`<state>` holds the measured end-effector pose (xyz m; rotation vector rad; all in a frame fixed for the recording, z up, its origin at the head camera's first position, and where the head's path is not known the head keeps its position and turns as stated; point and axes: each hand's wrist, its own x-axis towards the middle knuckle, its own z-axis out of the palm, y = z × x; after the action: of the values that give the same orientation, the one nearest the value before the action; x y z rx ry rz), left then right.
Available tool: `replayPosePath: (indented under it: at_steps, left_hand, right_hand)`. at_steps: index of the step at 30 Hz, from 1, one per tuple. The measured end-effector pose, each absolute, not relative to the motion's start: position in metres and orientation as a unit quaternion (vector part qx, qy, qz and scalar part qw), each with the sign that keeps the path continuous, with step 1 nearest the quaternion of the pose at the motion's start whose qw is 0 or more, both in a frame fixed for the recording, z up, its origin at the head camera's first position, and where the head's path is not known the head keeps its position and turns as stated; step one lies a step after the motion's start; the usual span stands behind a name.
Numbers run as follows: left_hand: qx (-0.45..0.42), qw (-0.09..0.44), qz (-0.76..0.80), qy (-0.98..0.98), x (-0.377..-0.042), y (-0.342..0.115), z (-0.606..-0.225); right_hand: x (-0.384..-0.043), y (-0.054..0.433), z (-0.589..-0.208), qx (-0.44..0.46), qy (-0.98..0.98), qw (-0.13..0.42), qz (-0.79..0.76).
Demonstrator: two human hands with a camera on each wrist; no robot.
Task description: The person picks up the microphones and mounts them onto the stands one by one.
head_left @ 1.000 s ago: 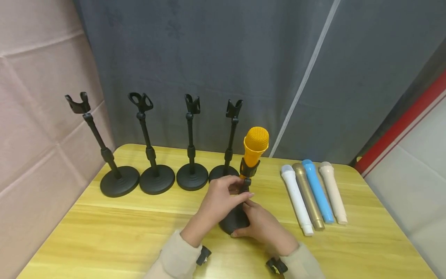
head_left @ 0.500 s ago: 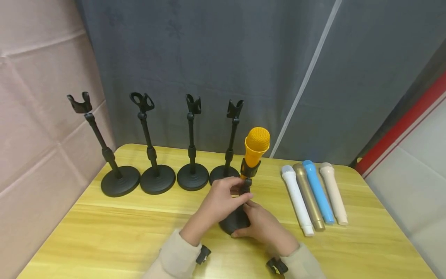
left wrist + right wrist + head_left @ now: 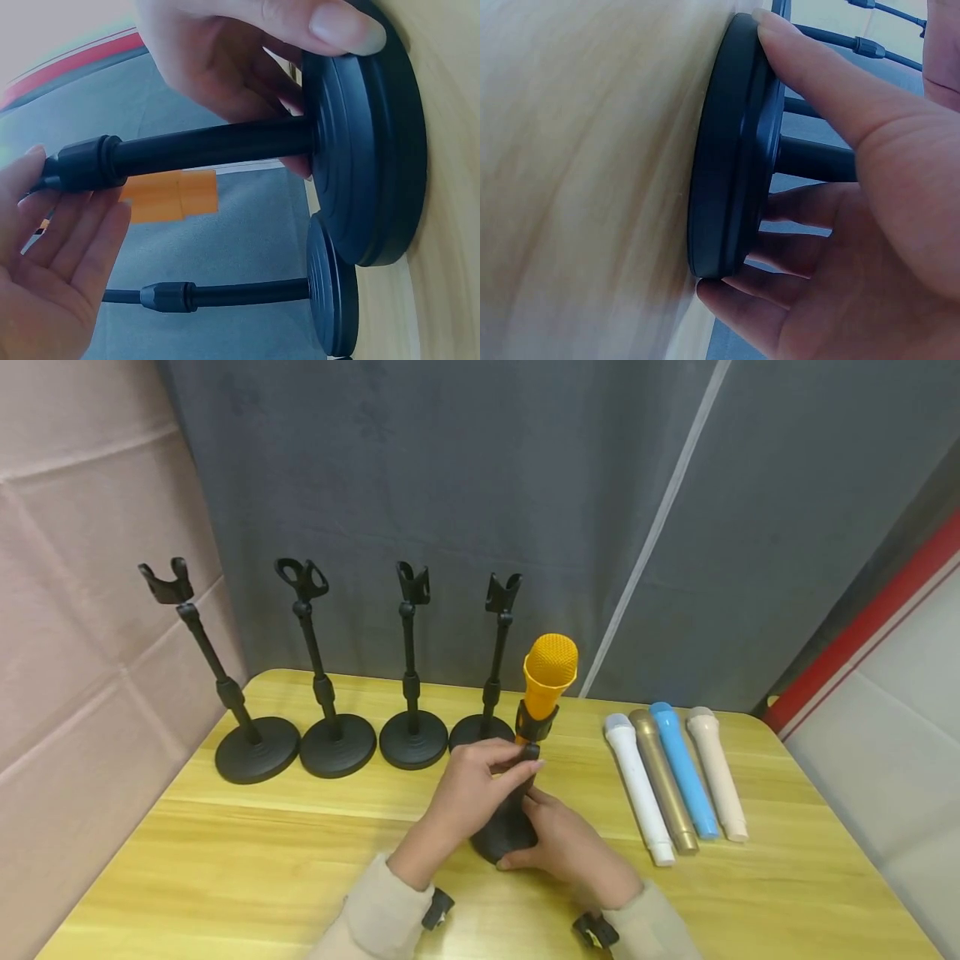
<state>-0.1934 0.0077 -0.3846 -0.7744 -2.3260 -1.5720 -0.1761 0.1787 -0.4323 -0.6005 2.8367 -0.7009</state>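
Note:
A yellow microphone [image 3: 551, 672] sits head-up in the clip of a black microphone stand [image 3: 501, 837] at the table's middle. My left hand [image 3: 465, 789] pinches the upper pole, thumb on the near side. In the left wrist view, its fingers [image 3: 75, 240] lie along the collar [image 3: 82, 161], with the microphone's orange handle [image 3: 172, 196] behind the pole. Down at the round base [image 3: 727, 165], my right hand [image 3: 570, 847] grips the rim, thumb on top and fingers round the far side. The base stands on the table.
Several black stands with bare clips, including the leftmost stand [image 3: 257, 750], line the table's back left. To the right lie a white microphone [image 3: 640, 789], a gold microphone [image 3: 663, 781], a blue microphone [image 3: 684, 770] and a beige microphone [image 3: 717, 774]. A grey curtain [image 3: 420, 468] hangs behind.
My left thumb and fingers have shifted slightly up the pole, toward the joint under the clip. The right hand, base and yellow microphone have stayed about where they were.

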Motion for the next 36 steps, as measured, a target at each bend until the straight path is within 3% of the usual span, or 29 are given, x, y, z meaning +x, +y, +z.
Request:
replayPosePath:
  at_steps: [14, 25, 36]
  left_hand:
    - [-0.234, 0.107, -0.559, -0.788, -0.1906, 0.0101, -0.3811]
    - [-0.257, 0.117, -0.506, -0.815, -0.1898, 0.008, -0.3797]
    - [-0.22, 0.066, -0.526, -0.819, -0.1915, 0.0118, -0.3861]
  right_hand:
    - [-0.1758, 0.179, -0.4322, -0.198, 0.947, 0.079, -0.24]
    - [-0.1758, 0.1781, -0.4324, -0.202, 0.948, 0.074, -0.233]
    - [-0.1756, 0.1789, -0.4336, -0.211, 0.946, 0.072, -0.235]
